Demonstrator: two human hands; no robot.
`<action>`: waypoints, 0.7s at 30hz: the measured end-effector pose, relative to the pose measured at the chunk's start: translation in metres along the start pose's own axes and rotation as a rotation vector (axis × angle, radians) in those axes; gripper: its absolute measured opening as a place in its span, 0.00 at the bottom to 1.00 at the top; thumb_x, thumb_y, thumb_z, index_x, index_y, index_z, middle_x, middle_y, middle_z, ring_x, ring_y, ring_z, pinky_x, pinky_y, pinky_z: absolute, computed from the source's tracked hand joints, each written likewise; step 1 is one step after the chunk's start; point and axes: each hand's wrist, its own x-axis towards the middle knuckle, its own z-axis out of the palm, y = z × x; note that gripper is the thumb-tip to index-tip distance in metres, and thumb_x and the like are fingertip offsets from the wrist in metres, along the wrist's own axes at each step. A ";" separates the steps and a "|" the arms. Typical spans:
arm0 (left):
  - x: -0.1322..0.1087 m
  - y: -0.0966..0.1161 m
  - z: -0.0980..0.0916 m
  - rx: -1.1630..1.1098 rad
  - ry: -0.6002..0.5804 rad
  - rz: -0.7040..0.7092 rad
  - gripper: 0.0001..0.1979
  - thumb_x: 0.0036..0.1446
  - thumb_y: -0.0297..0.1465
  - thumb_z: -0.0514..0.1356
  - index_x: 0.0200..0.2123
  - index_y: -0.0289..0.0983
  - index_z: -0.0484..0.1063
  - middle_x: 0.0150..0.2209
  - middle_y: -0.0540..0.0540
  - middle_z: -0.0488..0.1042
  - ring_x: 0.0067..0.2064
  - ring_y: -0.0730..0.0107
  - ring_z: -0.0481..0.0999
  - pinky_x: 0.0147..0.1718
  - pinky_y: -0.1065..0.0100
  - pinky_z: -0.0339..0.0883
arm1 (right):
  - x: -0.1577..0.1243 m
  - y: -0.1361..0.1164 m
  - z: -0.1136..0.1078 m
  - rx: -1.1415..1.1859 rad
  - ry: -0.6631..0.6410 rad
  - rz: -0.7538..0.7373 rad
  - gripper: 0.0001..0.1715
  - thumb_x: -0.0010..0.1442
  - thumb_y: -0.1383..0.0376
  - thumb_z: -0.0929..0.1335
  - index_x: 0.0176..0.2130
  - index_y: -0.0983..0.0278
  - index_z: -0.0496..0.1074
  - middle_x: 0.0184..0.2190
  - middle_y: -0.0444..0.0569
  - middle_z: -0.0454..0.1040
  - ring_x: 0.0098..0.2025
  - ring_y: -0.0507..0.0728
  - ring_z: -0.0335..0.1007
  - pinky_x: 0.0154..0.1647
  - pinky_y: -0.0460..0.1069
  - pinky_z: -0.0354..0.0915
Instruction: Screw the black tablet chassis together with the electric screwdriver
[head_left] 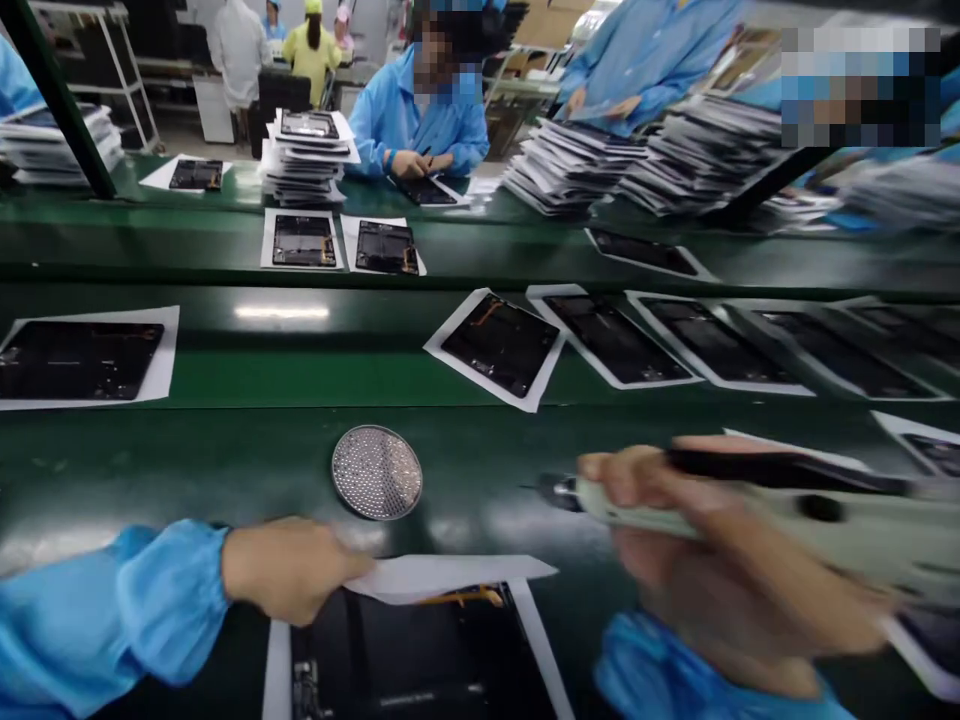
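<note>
Your pale handheld tool [840, 530] lies across the right side of the near bench, its long axis running left to right; its narrow tip points left, and the body slants slightly nearer toward the right. Your right hand [720, 560] is closed around it, fingers under the black lever [787, 470]. Your left hand [289, 568] pinches the left end of a white paper strip [450, 574], which runs left to right along the far edge of the dark panel [427, 655]. That panel lies nearest you, between your hands, far edge roughly crosswise, with an orange strip [480, 597] at its far right part.

The panel's near end is cut off, so you cannot tell its longer side. The tool's rear leaves the view at right, and your right hand and the tool are blurred. Whether the paper strip is folded or a separate piece is unclear. Your left fingertips are hard to make out.

The bench [225, 470] is dark green and glossy, with a round perforated metal disc [377, 473] just beyond your left hand. Farther off, more panels on paper [622, 340] line the right, and one [82, 360] lies at left. Across the bench, a co-worker in blue [420, 110] handles another panel [425, 190] beside paper stacks [307, 160].
</note>
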 end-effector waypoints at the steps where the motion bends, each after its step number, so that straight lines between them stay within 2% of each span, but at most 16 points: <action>1: -0.003 0.000 0.006 0.141 0.071 -0.038 0.25 0.51 0.20 0.59 0.54 0.32 0.69 0.39 0.41 0.79 0.35 0.59 0.78 0.32 0.64 0.72 | -0.007 0.010 0.018 0.052 -0.079 0.022 0.12 0.49 0.65 0.77 0.36 0.61 0.78 0.16 0.42 0.67 0.22 0.53 0.64 0.30 0.53 0.68; 2: -0.004 0.000 0.014 0.275 0.190 -0.064 0.24 0.52 0.20 0.60 0.54 0.29 0.69 0.40 0.38 0.78 0.36 0.56 0.78 0.34 0.61 0.73 | -0.014 0.021 0.035 0.082 -0.133 0.043 0.11 0.51 0.65 0.76 0.37 0.61 0.78 0.17 0.43 0.68 0.22 0.53 0.65 0.29 0.53 0.68; 4: 0.000 -0.001 0.032 0.476 0.529 -0.052 0.20 0.56 0.22 0.58 0.53 0.26 0.69 0.43 0.34 0.77 0.42 0.51 0.77 0.40 0.55 0.72 | -0.027 0.043 0.057 0.114 -0.201 0.115 0.10 0.55 0.66 0.74 0.40 0.59 0.78 0.19 0.42 0.70 0.23 0.53 0.67 0.32 0.52 0.70; 6: 0.010 0.000 0.048 0.562 0.820 0.027 0.16 0.61 0.23 0.55 0.51 0.27 0.70 0.45 0.33 0.76 0.46 0.51 0.75 0.44 0.54 0.70 | -0.037 0.060 0.066 0.106 -0.234 0.168 0.10 0.56 0.67 0.73 0.41 0.58 0.78 0.20 0.42 0.71 0.25 0.53 0.69 0.34 0.52 0.72; 7: 0.015 0.002 0.053 0.570 0.891 0.070 0.13 0.63 0.23 0.53 0.48 0.27 0.72 0.44 0.34 0.76 0.45 0.52 0.75 0.43 0.55 0.69 | -0.039 0.065 0.067 0.097 -0.246 0.184 0.10 0.56 0.67 0.73 0.41 0.58 0.78 0.21 0.41 0.71 0.26 0.52 0.69 0.34 0.52 0.72; 8: 0.020 0.004 0.057 0.564 0.907 0.105 0.11 0.64 0.24 0.53 0.45 0.28 0.73 0.43 0.35 0.76 0.42 0.54 0.75 0.42 0.56 0.69 | -0.041 0.068 0.065 0.086 -0.259 0.194 0.10 0.57 0.68 0.73 0.41 0.58 0.78 0.22 0.41 0.71 0.26 0.52 0.69 0.34 0.51 0.72; 10: 0.031 0.010 0.059 0.537 0.859 0.125 0.10 0.63 0.25 0.54 0.38 0.29 0.75 0.38 0.37 0.76 0.36 0.57 0.73 0.36 0.58 0.68 | -0.040 0.066 0.060 0.066 -0.283 0.211 0.10 0.57 0.68 0.73 0.41 0.58 0.78 0.22 0.41 0.71 0.26 0.52 0.68 0.33 0.51 0.72; 13: 0.042 0.019 0.056 0.476 0.798 0.080 0.07 0.60 0.25 0.57 0.31 0.31 0.74 0.31 0.40 0.73 0.31 0.60 0.71 0.29 0.61 0.65 | -0.037 0.059 0.052 0.051 -0.309 0.238 0.10 0.57 0.68 0.72 0.41 0.58 0.78 0.21 0.41 0.70 0.25 0.52 0.67 0.32 0.51 0.72; 21: 0.050 0.020 0.051 0.375 0.818 0.058 0.04 0.56 0.22 0.60 0.29 0.31 0.73 0.28 0.43 0.70 0.30 0.60 0.69 0.27 0.62 0.66 | -0.035 0.060 0.046 0.026 -0.272 0.235 0.12 0.56 0.72 0.71 0.40 0.60 0.78 0.20 0.42 0.70 0.25 0.52 0.67 0.30 0.50 0.70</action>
